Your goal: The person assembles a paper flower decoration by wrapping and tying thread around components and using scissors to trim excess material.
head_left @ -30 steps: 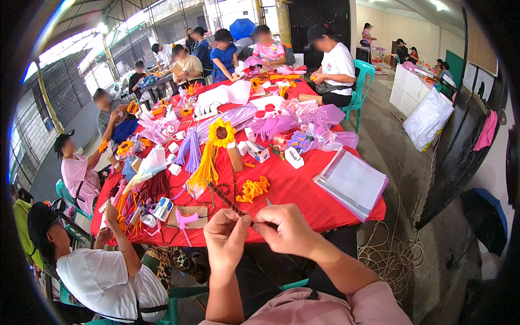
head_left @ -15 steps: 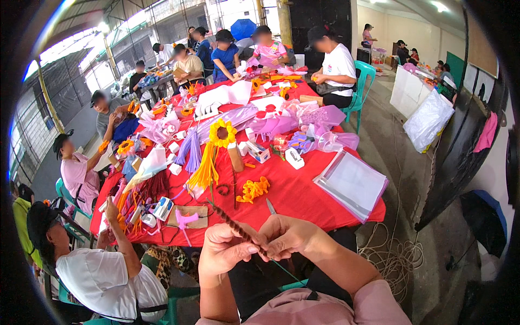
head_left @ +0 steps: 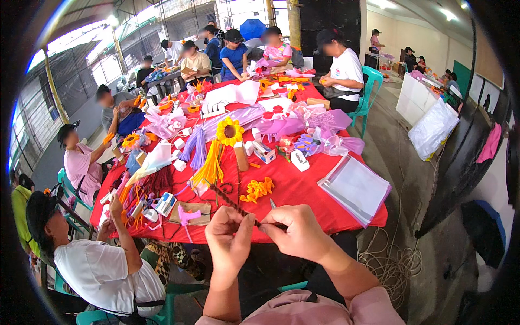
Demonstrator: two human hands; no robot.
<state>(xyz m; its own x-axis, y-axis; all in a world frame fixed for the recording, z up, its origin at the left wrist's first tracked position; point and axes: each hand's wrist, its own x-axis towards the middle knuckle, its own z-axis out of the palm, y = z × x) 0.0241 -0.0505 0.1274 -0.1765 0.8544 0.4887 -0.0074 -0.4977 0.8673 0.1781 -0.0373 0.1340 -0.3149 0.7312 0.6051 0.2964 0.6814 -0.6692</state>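
Your hands have come back up over the tabletop's (head_left: 303, 189) near edge. Left hand (head_left: 230, 238) and right hand (head_left: 295, 230) each keep a closed pinch grip on the brown stem (head_left: 230, 197), so twisting goes on.

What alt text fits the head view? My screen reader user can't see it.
Both hands, left hand and right hand, pinch a dark twisted pipe cleaner over a red table strewn with craft supplies, a sunflower standing mid-table. Other people sit around it.
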